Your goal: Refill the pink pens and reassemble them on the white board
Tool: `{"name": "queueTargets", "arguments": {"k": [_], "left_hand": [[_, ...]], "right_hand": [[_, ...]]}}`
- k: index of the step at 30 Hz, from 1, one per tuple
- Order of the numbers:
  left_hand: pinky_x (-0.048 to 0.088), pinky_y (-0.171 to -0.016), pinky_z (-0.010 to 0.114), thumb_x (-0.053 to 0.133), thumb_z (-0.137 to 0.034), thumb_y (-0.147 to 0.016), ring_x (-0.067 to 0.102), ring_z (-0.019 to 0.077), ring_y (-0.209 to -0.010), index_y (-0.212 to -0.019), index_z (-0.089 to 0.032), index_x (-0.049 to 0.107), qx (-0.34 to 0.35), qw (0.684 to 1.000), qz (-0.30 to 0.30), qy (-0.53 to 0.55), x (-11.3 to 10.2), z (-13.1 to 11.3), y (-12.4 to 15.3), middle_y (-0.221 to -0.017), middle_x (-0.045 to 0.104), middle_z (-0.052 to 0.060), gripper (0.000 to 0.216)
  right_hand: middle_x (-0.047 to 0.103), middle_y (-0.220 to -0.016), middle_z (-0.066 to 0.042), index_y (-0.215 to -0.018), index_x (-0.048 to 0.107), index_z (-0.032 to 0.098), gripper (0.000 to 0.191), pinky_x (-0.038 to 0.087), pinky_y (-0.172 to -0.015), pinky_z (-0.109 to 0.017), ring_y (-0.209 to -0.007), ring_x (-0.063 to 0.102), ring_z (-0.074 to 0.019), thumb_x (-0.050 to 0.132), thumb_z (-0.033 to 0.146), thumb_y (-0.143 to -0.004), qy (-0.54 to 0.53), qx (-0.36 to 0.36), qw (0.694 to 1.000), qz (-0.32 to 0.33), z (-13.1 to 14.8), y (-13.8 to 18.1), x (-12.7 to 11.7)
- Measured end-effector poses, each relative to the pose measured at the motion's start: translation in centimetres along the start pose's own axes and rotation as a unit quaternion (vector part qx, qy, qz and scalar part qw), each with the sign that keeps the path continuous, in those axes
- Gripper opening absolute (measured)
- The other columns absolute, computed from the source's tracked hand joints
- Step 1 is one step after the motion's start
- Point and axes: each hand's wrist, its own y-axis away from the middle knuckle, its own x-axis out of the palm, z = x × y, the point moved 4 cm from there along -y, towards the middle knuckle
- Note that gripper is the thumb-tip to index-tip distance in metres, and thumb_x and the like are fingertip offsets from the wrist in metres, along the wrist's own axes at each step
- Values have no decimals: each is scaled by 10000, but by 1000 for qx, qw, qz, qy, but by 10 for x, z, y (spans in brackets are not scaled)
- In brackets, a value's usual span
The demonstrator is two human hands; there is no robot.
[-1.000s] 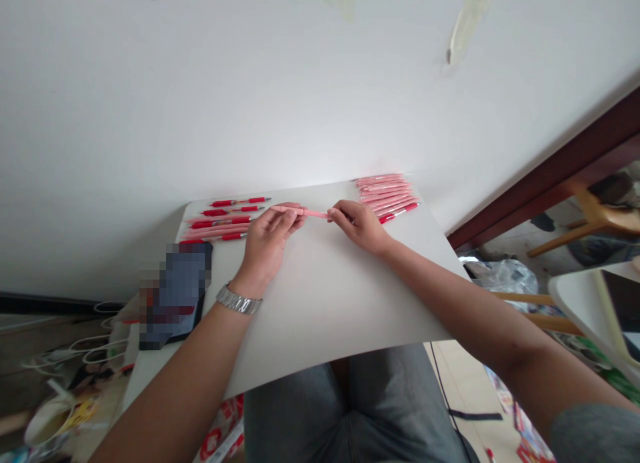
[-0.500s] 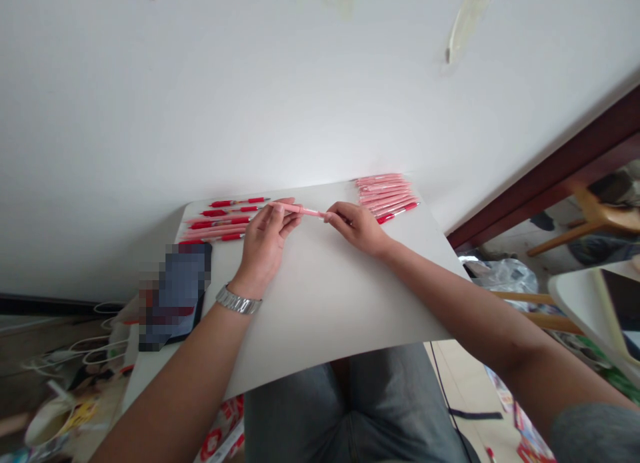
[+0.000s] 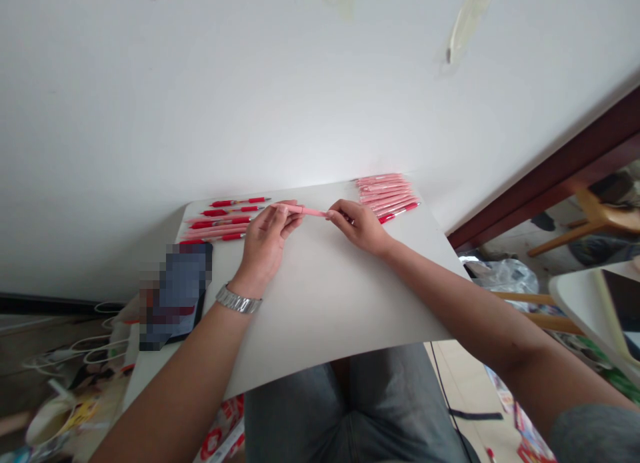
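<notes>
- Slim pink pen (image 3: pixel 314 213) held level-ish above a white table (image 3: pixel 325 303), spanning the gap between two bare hands; its middle is uncovered.
- Left hand (image 3: pixel 267 239): thumb and fingers clamped around the pen's left part, thumb on the near side; right hand (image 3: pixel 359 227): thumb and forefinger pinched together on its right tip.
- Far left of the table: red pens (image 3: pixel 240 201) and pink pens (image 3: pixel 215 232) in a loose row; far right: a pile of pink pens (image 3: pixel 385 191) under shiny clear wrapping, a red pen (image 3: pixel 399 213) at its near side.
- Containers: a white tub (image 3: pixel 36 415), near left, beyond the table edge, contents unclear; a clear plastic bag (image 3: pixel 510 276) to the right, contents indistinct.
- Writing: a red-and-white wrapper (image 3: pixel 223 423) under the table's near edge, print unreadable; a dark device (image 3: pixel 183 283) at left, pixelated.
</notes>
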Motion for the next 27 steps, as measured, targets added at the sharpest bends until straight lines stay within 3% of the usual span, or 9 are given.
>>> {"name": "queueTargets", "arguments": {"k": [6, 11, 17, 27], "left_hand": [[599, -1062, 366, 794, -505, -930, 750, 219, -1143, -1062, -197, 799, 1, 1000, 11, -8, 4, -4, 2, -1183, 783, 113, 335], [610, -1028, 350, 815, -490, -913, 765, 192, -1073, -1018, -201, 794, 10, 1000, -22, -6, 1, -2, 2, -1197, 780, 100, 308], [611, -1009, 329, 852, -448, -884, 752, 172, -1044, -967, -206, 796, 21, 999, -45, -4, -4, 0, -1, -1146, 783, 78, 261], [592, -1052, 329, 813, -459, -925, 728, 199, -1159, -1086, -214, 810, 18, 1000, -1, -4, 2, -6, 2, -1208, 766, 96, 293]], "right_hand": [[590, -730, 1, -910, 680, 190, 552, 353, -641, -295, -634, 475, -133, 410, 635, -1094, -16, 32, 999, 15, -2, 1, 2], [601, -861, 14, -1165, 631, 219, 369, 393, -639, -276, -674, 501, -131, 670, 541, -989, -32, 11, 999, -15, -5, 2, 2], [650, -905, -28, -1003, 640, 210, 276, 424, -671, -292, -733, 540, -154, 686, 481, -987, -14, -28, 999, -29, -4, 0, 1], [614, -769, -18, -841, 682, 189, 559, 378, -650, -303, -660, 497, -136, 489, 664, -1062, -25, 6, 999, 23, 3, 0, 1]]}}
